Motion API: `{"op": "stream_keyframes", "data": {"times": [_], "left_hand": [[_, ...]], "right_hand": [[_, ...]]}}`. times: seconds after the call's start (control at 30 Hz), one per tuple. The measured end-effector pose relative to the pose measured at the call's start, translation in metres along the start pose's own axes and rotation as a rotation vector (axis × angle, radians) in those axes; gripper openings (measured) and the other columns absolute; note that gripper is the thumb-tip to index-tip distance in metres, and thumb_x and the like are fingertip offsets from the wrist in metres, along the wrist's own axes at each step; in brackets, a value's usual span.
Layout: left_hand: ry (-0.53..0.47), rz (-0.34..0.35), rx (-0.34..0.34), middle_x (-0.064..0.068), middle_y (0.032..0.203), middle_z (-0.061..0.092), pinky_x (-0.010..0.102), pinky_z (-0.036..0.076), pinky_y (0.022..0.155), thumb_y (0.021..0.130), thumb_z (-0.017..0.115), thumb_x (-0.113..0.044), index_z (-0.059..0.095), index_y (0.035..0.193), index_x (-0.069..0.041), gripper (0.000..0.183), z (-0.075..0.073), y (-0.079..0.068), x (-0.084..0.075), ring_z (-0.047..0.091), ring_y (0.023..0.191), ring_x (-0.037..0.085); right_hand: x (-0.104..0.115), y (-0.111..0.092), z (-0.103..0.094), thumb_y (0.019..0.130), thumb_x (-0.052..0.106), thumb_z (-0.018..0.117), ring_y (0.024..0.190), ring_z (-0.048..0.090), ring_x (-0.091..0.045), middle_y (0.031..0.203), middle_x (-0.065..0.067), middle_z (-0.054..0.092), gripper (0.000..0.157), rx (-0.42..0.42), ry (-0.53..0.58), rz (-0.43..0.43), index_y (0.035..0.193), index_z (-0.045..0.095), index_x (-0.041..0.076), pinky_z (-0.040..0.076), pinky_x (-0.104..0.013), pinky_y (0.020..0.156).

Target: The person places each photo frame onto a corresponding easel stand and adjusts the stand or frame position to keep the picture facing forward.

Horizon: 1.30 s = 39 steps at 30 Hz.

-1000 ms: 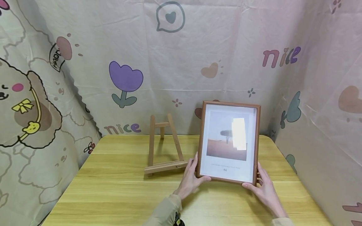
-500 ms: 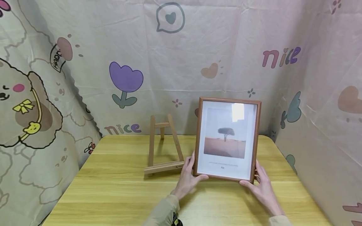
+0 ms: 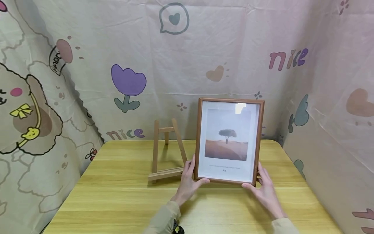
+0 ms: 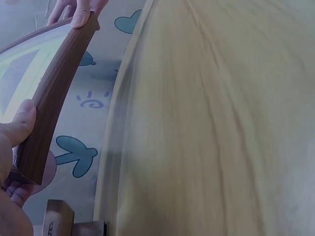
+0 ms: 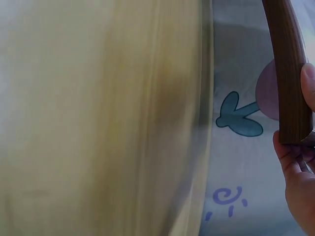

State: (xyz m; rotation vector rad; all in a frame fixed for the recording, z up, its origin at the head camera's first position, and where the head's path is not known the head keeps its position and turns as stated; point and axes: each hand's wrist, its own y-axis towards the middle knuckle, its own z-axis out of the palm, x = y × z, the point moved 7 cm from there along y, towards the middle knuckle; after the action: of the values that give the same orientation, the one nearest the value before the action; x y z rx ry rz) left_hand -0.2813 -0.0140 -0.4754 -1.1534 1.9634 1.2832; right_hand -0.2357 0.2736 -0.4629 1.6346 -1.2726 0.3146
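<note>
A brown wooden picture frame (image 3: 229, 180) with a tree print stands nearly upright, tipped slightly back, above the table. My left hand (image 3: 188, 182) grips its lower left corner, thumb on the front of the bottom edge and fingers at the side. At the lower right corner my right hand (image 3: 266, 190) holds it the same way. In the left wrist view the frame's bottom edge (image 4: 54, 93) shows raised off the table between both hands. A small wooden easel (image 3: 155, 146) stands just left of the frame, its ledge end hidden behind my left hand.
The wooden table (image 3: 122, 201) spreads under the hands and easel. A printed cloth (image 3: 175, 65) hangs behind it and along both sides, close to the table's back edge. A dark band or watch (image 3: 177, 227) shows near my left sleeve.
The picture frame has moved left and slightly up in both hands, closer to the easel. The glare on its glass has shifted up toward the top edge. The easel stays in place.
</note>
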Motion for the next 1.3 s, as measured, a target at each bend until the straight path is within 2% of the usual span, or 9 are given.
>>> {"op": "stream_keyframes", "data": {"times": [0.33, 0.63, 0.73, 0.9, 0.97, 1.07, 1.13, 1.3], "left_hand": [[0.023, -0.007, -0.038, 0.012, 0.138, 0.047, 0.052, 0.047, 0.111, 0.075, 0.088, -0.024, 0.019, 0.162, -0.015, 0.112, -0.020, -0.003, 0.002, 0.054, 0.125, 0.027], [0.048, -0.016, -0.071, 0.014, 0.139, 0.047, 0.053, 0.046, 0.111, 0.074, 0.089, -0.023, 0.018, 0.163, -0.017, 0.114, -0.038, -0.007, 0.007, 0.053, 0.130, 0.031], [0.061, -0.016, -0.086, 0.014, 0.140, 0.047, 0.054, 0.045, 0.112, 0.074, 0.089, -0.023, 0.019, 0.162, -0.016, 0.112, -0.045, -0.008, 0.008, 0.051, 0.133, 0.033], [0.088, 0.005, -0.128, 0.014, 0.136, 0.049, 0.054, 0.048, 0.107, 0.074, 0.089, -0.023, 0.021, 0.162, -0.011, 0.111, -0.057, -0.011, 0.009, 0.055, 0.125, 0.030], [0.093, -0.002, -0.138, 0.014, 0.135, 0.049, 0.055, 0.049, 0.106, 0.074, 0.089, -0.022, 0.021, 0.162, -0.011, 0.111, -0.061, -0.013, 0.011, 0.055, 0.123, 0.029], [0.091, -0.027, -0.140, 0.014, 0.136, 0.048, 0.055, 0.048, 0.106, 0.075, 0.088, -0.023, 0.019, 0.162, -0.013, 0.112, -0.067, -0.015, 0.016, 0.053, 0.124, 0.029], [0.078, -0.054, -0.137, 0.013, 0.139, 0.047, 0.056, 0.047, 0.108, 0.076, 0.088, -0.023, 0.018, 0.163, -0.016, 0.112, -0.072, -0.016, 0.019, 0.051, 0.128, 0.031], [0.063, -0.060, -0.167, 0.013, 0.138, 0.047, 0.055, 0.045, 0.110, 0.075, 0.089, -0.021, 0.019, 0.163, -0.017, 0.112, -0.084, -0.019, 0.021, 0.051, 0.128, 0.028]], "right_hand": [[0.013, 0.009, 0.014, 0.066, -0.001, 0.090, 0.103, 0.049, 0.009, 0.129, -0.020, 0.055, 0.114, 0.002, 0.004, -0.032, 0.159, 0.025, 0.002, 0.043, 0.002, 0.089], [0.012, 0.015, 0.035, 0.069, 0.005, 0.091, 0.105, 0.051, 0.005, 0.129, -0.018, 0.055, 0.114, 0.032, -0.008, 0.013, 0.160, 0.023, 0.005, 0.045, -0.002, 0.091], [0.014, 0.018, 0.041, 0.069, 0.007, 0.091, 0.105, 0.054, 0.000, 0.132, -0.018, 0.054, 0.114, 0.040, -0.019, 0.009, 0.160, 0.022, 0.006, 0.049, -0.008, 0.093], [0.019, 0.024, 0.053, 0.069, 0.008, 0.091, 0.106, 0.060, -0.016, 0.131, -0.018, 0.055, 0.116, 0.066, -0.016, -0.011, 0.161, 0.021, 0.009, 0.059, -0.030, 0.094], [0.020, 0.026, 0.058, 0.069, 0.009, 0.090, 0.109, 0.062, -0.026, 0.133, -0.020, 0.053, 0.117, 0.089, 0.002, -0.005, 0.162, 0.019, 0.011, 0.058, -0.041, 0.095], [0.023, 0.028, 0.065, 0.070, 0.010, 0.090, 0.112, 0.062, -0.034, 0.136, -0.022, 0.051, 0.118, 0.113, 0.021, -0.001, 0.162, 0.017, 0.011, 0.056, -0.048, 0.097], [0.025, 0.030, 0.069, 0.070, 0.011, 0.090, 0.112, 0.062, -0.036, 0.135, -0.022, 0.051, 0.117, 0.118, 0.022, -0.009, 0.162, 0.017, 0.011, 0.056, -0.049, 0.096], [0.033, 0.036, 0.079, 0.069, 0.010, 0.090, 0.104, 0.064, -0.032, 0.130, -0.022, 0.055, 0.113, 0.102, 0.034, -0.067, 0.160, 0.023, 0.004, 0.060, -0.044, 0.090]]}}
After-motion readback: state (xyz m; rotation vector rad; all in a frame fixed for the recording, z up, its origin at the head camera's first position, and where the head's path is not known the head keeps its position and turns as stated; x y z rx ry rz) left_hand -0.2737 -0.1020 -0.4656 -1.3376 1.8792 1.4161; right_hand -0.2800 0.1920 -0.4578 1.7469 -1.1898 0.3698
